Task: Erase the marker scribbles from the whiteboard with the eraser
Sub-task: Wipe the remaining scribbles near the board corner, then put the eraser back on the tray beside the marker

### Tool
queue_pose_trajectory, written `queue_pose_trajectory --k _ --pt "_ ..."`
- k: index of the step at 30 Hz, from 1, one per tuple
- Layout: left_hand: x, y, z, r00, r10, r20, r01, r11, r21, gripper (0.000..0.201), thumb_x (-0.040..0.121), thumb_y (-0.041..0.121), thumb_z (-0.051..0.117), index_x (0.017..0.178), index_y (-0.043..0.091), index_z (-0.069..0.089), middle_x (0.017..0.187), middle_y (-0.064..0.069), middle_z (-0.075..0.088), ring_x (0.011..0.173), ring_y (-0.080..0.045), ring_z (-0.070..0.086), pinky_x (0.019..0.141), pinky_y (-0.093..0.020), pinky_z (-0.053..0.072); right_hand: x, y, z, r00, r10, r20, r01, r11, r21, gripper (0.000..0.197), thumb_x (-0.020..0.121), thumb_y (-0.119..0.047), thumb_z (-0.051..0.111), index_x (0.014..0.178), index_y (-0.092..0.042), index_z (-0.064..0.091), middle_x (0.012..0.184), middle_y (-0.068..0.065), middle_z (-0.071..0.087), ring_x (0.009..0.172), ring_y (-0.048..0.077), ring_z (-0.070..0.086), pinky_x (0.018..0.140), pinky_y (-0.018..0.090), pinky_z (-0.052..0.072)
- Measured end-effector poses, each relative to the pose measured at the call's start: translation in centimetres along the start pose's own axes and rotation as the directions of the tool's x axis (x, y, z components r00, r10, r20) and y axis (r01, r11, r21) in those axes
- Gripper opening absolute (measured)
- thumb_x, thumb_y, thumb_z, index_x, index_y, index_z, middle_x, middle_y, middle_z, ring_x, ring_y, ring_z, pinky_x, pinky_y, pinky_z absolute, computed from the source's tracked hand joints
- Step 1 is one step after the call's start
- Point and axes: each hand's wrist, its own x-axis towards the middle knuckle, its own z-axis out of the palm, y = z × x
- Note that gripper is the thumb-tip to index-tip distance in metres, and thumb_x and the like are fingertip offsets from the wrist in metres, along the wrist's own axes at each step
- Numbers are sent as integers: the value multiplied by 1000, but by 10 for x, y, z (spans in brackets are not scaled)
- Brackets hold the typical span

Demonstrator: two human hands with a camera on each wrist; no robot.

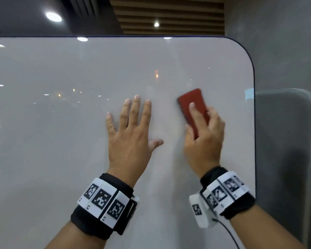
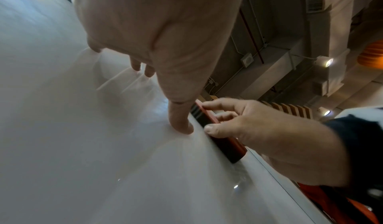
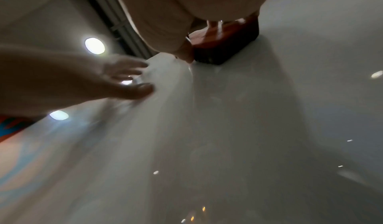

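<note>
The fingers (image 1: 193, 108) of the right hand (image 1: 204, 139) curled over the back of a red eraser (image 1: 192, 103), the index finger stretched along its top and the thumb clamped against its near edge. In the left wrist view the thumb tip and two fingers pinched the eraser's (image 2: 217, 129) long sides, and a dark felt layer under the red shell lay against the board. The right wrist view showed the same block (image 3: 225, 47) pressed flat on the surface below the palm (image 3: 165, 14). The eraser stood tilted, its upper end leaning left, on the right part of the whiteboard (image 1: 52, 123), near the rounded upper right corner but apart from the dark edge trim.

The left hand (image 1: 131, 133) lay flat on the board just left of the eraser, without touching it. Its four fingers (image 1: 136, 106) were straight and slightly spread, pointing up, and the thumb stuck out to the right. From the left wrist camera the thumb tip (image 2: 182, 122) met the glossy surface close beside the eraser.

Around both hands the board looked pale and glossy with ceiling-light reflections; whether faint marker traces remained there I could not tell. Both wrists wore black bands (image 1: 104, 203) carrying white coded tags, and a thin cable (image 1: 228, 232) ran from the right one. A grey wall (image 1: 280, 51) stood beyond the board's right edge.
</note>
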Motion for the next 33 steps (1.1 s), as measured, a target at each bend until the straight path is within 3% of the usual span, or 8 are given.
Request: queue_pose_trajectory --k 3,5,11,15,19,24,27,33 --pt "-11 -4 -7 999 25 23 -23 998 -62 106 77 53 75 157 25 10 162 -11 25 151 -28 21 115 -63 22 -36 -35 7 978 -165 125 161 986 37 50 86 -10 65 134 -23 62 137 16 53 112 34 51 96 51 45" --pt "-21 -10 -12 998 56 41 -53 996 -79 102 81 42 78 157 26 13 162 -12 25 150 -29 23 116 -62 24 -50 -48 8 966 -195 172 185 980 72 48 88 -9 69 133 -24 64 137 13 53 115 31 49 96 51 45" --pt "-54 -47 -25 987 151 53 -145 983 -115 75 77 2 66 147 17 45 157 -15 35 145 -32 33 114 -58 34 -75 -85 13 918 -289 273 250 953 171 40 88 -5 67 125 -20 67 137 7 57 119 29 52 99 49 42" --pt "-72 -70 -35 983 161 90 -146 977 -155 63 79 3 72 139 10 53 140 -11 52 137 -32 44 108 -51 44 -89 -103 15 906 -284 313 208 944 256 50 85 -6 72 132 -14 59 138 0 57 126 24 51 104 51 40" --pt "-95 -105 -50 985 126 120 -112 986 -122 61 75 12 77 133 6 56 129 -12 57 127 -33 51 103 -47 49 -109 -125 21 906 -213 365 137 966 221 63 80 -18 79 138 -9 54 138 4 56 129 25 49 108 49 38" --pt "-119 -133 -55 980 115 165 -101 991 -90 62 82 18 68 139 4 51 136 -12 55 133 -33 47 107 -48 46 -129 -149 31 881 -252 400 176 960 218 61 81 -11 77 138 -4 54 136 9 56 126 29 47 107 46 41" --pt "-137 -151 -58 974 95 204 -88 995 -40 65 84 11 70 144 3 47 145 -13 50 140 -31 42 113 -48 40 -142 -171 41 856 -289 428 200 949 242 58 84 -7 72 139 -2 53 138 13 55 131 32 45 110 49 39" --pt "-176 -183 -71 961 -44 273 20 996 90 66 83 8 73 143 1 47 142 -15 53 137 -32 45 114 -45 39 -171 -209 63 764 -395 511 232 906 353 55 90 -12 60 143 -1 48 143 15 50 138 33 40 115 54 32"
